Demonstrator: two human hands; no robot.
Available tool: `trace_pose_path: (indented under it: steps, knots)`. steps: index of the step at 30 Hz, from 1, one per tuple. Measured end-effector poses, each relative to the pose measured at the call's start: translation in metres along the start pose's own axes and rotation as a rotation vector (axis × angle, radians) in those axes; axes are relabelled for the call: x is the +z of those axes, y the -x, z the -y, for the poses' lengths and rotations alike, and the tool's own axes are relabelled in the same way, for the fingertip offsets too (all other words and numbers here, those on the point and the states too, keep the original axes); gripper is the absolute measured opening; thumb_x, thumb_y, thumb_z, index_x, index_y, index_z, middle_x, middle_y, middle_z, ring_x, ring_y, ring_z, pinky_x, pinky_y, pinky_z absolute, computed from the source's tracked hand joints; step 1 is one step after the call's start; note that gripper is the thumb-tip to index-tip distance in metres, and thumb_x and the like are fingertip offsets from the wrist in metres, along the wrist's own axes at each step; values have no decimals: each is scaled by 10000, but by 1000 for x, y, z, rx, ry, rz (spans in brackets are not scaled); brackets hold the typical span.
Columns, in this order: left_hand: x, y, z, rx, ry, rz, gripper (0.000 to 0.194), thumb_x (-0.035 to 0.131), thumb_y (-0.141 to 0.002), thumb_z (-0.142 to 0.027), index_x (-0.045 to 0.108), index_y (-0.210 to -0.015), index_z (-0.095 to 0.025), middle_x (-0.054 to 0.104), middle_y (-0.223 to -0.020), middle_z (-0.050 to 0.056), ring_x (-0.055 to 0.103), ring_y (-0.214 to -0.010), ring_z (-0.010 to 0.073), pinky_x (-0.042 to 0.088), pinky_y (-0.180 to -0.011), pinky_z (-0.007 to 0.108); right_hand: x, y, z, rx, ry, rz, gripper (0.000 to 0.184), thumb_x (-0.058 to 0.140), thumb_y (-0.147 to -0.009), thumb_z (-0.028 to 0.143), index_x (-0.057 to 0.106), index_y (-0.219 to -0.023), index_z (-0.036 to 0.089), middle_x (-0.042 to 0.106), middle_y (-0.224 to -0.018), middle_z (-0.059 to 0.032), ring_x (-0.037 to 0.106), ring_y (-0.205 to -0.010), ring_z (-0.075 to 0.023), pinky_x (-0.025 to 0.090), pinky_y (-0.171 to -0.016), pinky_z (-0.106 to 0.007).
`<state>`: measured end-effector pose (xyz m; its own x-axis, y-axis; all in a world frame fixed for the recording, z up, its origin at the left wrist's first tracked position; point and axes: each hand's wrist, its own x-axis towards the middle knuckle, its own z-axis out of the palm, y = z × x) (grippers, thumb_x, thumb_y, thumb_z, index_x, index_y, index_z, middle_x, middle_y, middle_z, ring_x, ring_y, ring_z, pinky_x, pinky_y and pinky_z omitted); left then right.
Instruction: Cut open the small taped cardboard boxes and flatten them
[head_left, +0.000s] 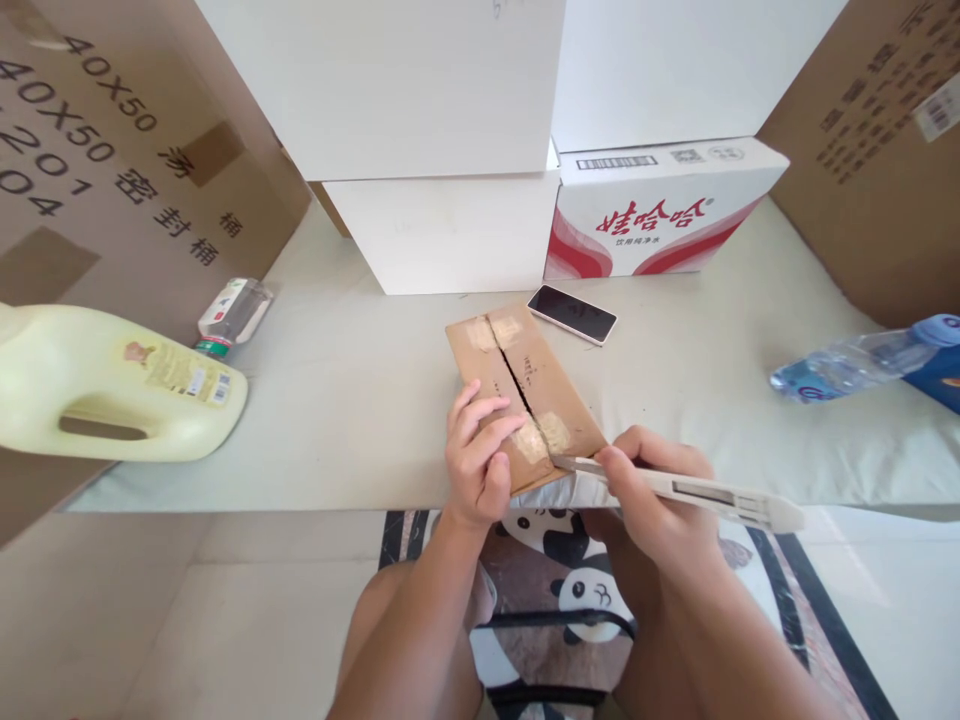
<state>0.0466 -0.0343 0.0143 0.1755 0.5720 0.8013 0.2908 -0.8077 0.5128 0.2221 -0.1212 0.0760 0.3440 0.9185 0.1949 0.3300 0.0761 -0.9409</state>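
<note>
A small brown cardboard box (551,385) lies near the front edge of the covered surface, with tape at both ends and a dark gap along its middle seam. My left hand (480,455) grips its left side, fingers spread over the top and the thumb near the front. In my right hand (664,490) is a white utility knife (739,500), held closed-fisted with the handle pointing right. The knife's blade touches the near end of the seam, beside the taped patch. Part of the handle is hidden behind my fingers.
A phone (574,314) lies just beyond the box. Behind stand white cartons (450,235) and a red-and-white carton (660,215). Left are a yellow jug (187,415) and a small bottle (236,310); right, a clear water bottle (847,370). Large brown cartons (885,230) flank the surface.
</note>
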Motion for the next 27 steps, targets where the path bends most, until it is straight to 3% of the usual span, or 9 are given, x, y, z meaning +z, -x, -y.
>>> trace_pose_path:
  steps: [2, 4, 7, 11, 16, 20, 27]
  knots:
    - [0, -1, -1, 15, 8, 0, 334, 414, -967, -287, 724, -1047, -193, 685, -1063, 90, 661, -1044, 237, 432, -1142, 560, -5, 2, -3, 16, -17, -80, 340, 643, -859, 280, 533, -546, 204, 465, -444, 45, 410, -413, -86, 295, -405, -236]
    - [-1, -2, -5, 33, 1, 12, 335, 423, -964, -306, 727, -1057, -200, 688, -1049, 94, 651, -1042, 245, 451, -1114, 561, -11, -1, -7, 14, -62, -244, 283, 641, -865, 274, 588, -595, 206, 504, -471, 41, 446, -420, -94, 320, -408, -236]
    - [-2, -2, -19, 25, -18, 68, 357, 426, -955, -343, 742, -1049, -205, 695, -1001, 112, 616, -1071, 281, 511, -1008, 542, -18, -13, -11, -27, -112, -385, 172, 652, -887, 330, 686, -766, 214, 607, -561, 26, 568, -486, -127, 445, -474, -255]
    - [-1, -1, -43, 13, 75, 123, 362, 420, -935, -365, 740, -979, -200, 700, -882, 104, 613, -980, 279, 545, -840, 480, -20, -37, -2, -28, -40, -294, 215, 751, -839, 401, 746, -957, 221, 738, -731, -17, 709, -649, -180, 579, -628, -316]
    - [1, 1, -56, 14, 157, 137, 363, 394, -953, -390, 704, -903, -208, 693, -816, 84, 642, -871, 252, 519, -722, 434, -4, -52, 17, -52, 85, 4, 319, 602, -938, 408, 717, -1184, 241, 799, -1017, -63, 766, -895, -220, 604, -782, -356]
    - [1, 2, -53, -6, 163, 101, 345, 404, -947, -379, 698, -908, -202, 685, -834, 88, 659, -867, 244, 528, -734, 428, 8, -51, 24, -68, 277, 98, 290, 541, -944, 371, 720, -1118, 223, 806, -958, -56, 755, -794, -199, 558, -684, -303]
    - [5, 2, -50, -27, 122, 86, 146, 503, -852, -243, 642, -822, -205, 693, -790, 44, 667, -846, 206, 507, -758, 397, 15, -49, 23, -142, 387, 91, 252, 536, -904, 313, 733, -1031, 221, 795, -880, -39, 707, -684, -176, 507, -635, -286]
